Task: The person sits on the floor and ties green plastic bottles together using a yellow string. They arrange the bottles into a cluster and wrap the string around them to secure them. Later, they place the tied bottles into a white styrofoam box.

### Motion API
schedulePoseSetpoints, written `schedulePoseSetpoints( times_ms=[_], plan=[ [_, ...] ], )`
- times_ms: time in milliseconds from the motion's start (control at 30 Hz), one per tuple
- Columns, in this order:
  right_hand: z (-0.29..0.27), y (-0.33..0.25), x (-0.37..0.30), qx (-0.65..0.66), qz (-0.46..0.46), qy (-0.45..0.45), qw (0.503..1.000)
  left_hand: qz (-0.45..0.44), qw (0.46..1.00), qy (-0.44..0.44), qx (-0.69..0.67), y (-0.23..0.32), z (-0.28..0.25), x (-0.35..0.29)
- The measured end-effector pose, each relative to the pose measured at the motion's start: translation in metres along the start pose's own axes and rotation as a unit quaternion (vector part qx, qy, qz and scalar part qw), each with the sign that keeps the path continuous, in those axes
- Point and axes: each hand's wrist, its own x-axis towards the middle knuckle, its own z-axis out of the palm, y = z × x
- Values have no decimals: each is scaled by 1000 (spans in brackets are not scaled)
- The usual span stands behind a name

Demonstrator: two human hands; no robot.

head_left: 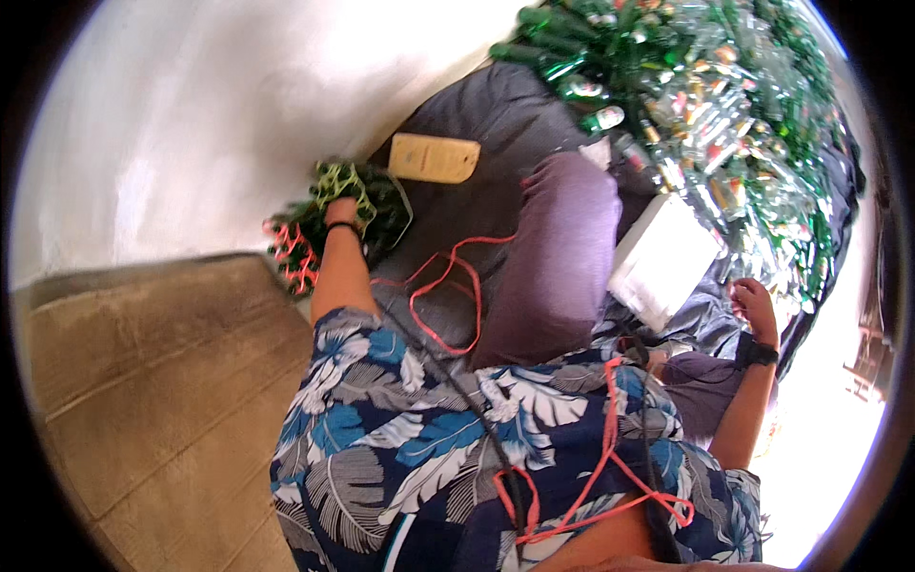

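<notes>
At the wall on the left, my left hand (343,212) reaches down onto dark green things wrapped in yellow-green cord (335,179); its fingers are hidden there, so I cannot make out a grip. Beside its wrist lies a tangle of pink-red cord (294,257). Out on the right, my right hand (755,305) hovers near the edge of a big heap of glass bottles (724,124), fingers loosely bent and apart, with nothing visible in them. The heap is mostly green bottles with clear ones mixed in.
A yellow flat container (434,157) lies on the dark sheet (467,105). Near my bent knee (562,238) is a white box-like block (664,259). Pink-red string (443,338) loops over the sheet and across my lap. Brown flooring (152,381) spreads at left.
</notes>
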Motion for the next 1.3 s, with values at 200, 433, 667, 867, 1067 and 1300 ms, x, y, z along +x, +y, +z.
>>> schedulePoseSetpoints(
  times_ms=[200,433,667,867,1067,1300],
  plan=[
    [-19,-11,-29,5,-25,47,999,-333,909,40,-245,131,-81,-19],
    [4,-44,-43,-42,-81,71,993,-148,938,124,-287,220,-199,-22],
    [8,-42,-51,-108,-141,99,979,225,802,286,-474,387,-369,-26],
    [18,-38,-53,-173,-167,107,965,434,602,188,-643,541,-524,-138],
    [17,-23,-58,-196,-151,117,962,481,404,-112,-770,650,-510,-168],
    [16,-15,-36,-70,-92,65,991,360,452,-179,-796,686,-447,-166]
  ],
)
